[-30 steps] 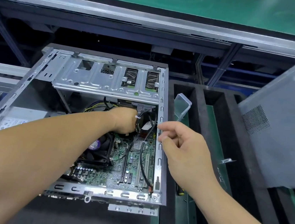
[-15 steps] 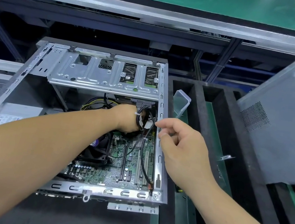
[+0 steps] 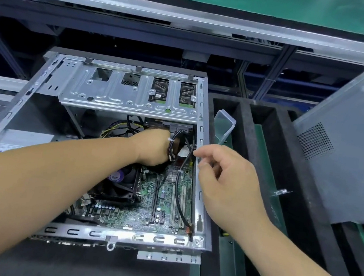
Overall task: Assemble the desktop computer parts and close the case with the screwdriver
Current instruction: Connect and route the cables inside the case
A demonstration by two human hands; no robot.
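The left hand [image 3: 152, 148] reached deep into the open grey metal computer case [image 3: 115, 152], its fingers hidden beneath the back of the hand and behind a bundle of black cables bound with a white tie [image 3: 172, 147]; whether it gripped anything could not be told. Its forearm ran in from the lower left, crossing above the black cooling fan [image 3: 123, 181] on the green motherboard [image 3: 144, 209].

The right hand [image 3: 224, 179] hovered at the case's right-hand metal rail [image 3: 199, 186], fingers loosely curled, thumb and forefinger drawn close together at the rail's inner edge beside the cables. It looked to be holding nothing, though the fingertips were too blurred to be sure. Its forearm entered from the lower right.

The case lay on its side on a dark work surface, open side up, with the silver drive cage [image 3: 131, 92] across its far end, just beyond the left hand. To the right sat a black foam tray with long slots [image 3: 306, 199], a clear plastic box [image 3: 225, 124] standing in it near the case, and a grey side panel with a vent grille [image 3: 345, 162] leaning over its far right.
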